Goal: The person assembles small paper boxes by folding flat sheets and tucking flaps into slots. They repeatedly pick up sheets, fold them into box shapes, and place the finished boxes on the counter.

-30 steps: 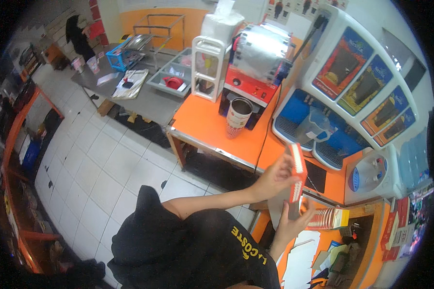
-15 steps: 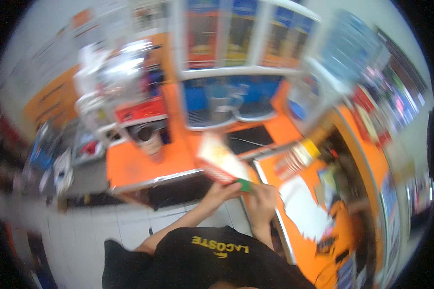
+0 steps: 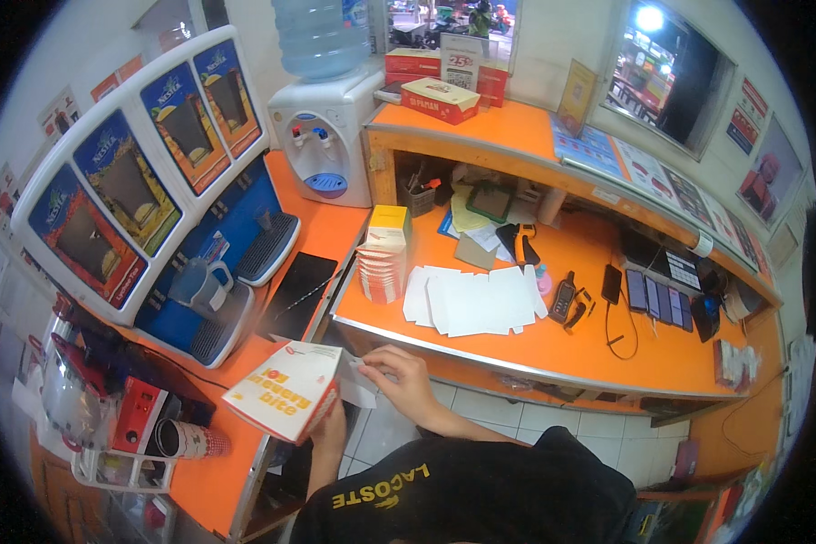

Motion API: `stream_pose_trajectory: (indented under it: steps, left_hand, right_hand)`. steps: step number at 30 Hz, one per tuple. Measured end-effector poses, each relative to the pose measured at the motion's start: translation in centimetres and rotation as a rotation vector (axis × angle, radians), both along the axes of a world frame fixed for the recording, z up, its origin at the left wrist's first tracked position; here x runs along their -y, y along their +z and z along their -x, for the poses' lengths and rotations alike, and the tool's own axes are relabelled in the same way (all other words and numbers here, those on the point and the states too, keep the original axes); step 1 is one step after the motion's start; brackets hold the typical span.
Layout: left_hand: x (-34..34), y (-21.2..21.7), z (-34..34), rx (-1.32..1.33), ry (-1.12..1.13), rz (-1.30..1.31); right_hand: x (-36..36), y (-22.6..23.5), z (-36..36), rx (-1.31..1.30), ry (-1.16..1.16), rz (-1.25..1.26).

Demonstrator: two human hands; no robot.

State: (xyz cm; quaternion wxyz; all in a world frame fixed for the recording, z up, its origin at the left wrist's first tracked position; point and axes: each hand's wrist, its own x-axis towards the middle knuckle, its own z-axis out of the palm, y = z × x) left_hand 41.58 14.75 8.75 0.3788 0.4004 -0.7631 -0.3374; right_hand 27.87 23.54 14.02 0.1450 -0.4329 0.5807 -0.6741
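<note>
A white and red cardboard food box [image 3: 281, 388] with large printed lettering is held tilted over the orange counter's edge. My left hand [image 3: 331, 430] grips it from beneath and the side, its fingers partly hidden behind the carton. At the box's open end, my right hand [image 3: 406, 381] has thumb and fingers pinched on a pale cardboard flap. Past my right hand, a stack of nested red and white cartons [image 3: 383, 272] stands on the other counter. Beside that stack lie flat white cardboard sheets [image 3: 480, 303].
A drink dispenser [image 3: 145, 172] with a clear jug [image 3: 201, 286] stands left, beside a water dispenser [image 3: 322, 136]. A patterned cup [image 3: 192, 440] is near the counter's edge. Phones [image 3: 655, 295], a handheld radio [image 3: 564, 297] and a tape dispenser [image 3: 520, 243] lie on the right counter.
My view has swung to the right, placing the dispenser at left. Both hands held the box close together; now my left hand supports it while my right pinches the flap. The earlier frame is blurred.
</note>
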Motion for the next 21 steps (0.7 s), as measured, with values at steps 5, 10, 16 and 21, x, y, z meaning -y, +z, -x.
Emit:
stream_pose_trajectory:
  steps: [5,10,16,21]
  left_hand:
    - [-0.8,-0.1,2.8,0.009,-0.153,0.325]
    - [-0.7,-0.9,6.8,-0.011,-0.303,0.246]
    - [-2.3,-2.6,10.1,-0.045,-0.494,-0.081]
    - [-6.7,-2.9,14.3,0.028,-0.681,-0.238]
  right_hand:
    - [-1.0,-1.0,1.6,-0.057,-0.181,-0.010]
    - [-2.9,-2.5,4.6,-0.059,-0.289,-0.043]
    - [-7.1,-3.9,7.6,-0.098,-0.472,-0.005]
    - [-13.0,-3.6,9.0,-0.196,-0.605,-0.134]
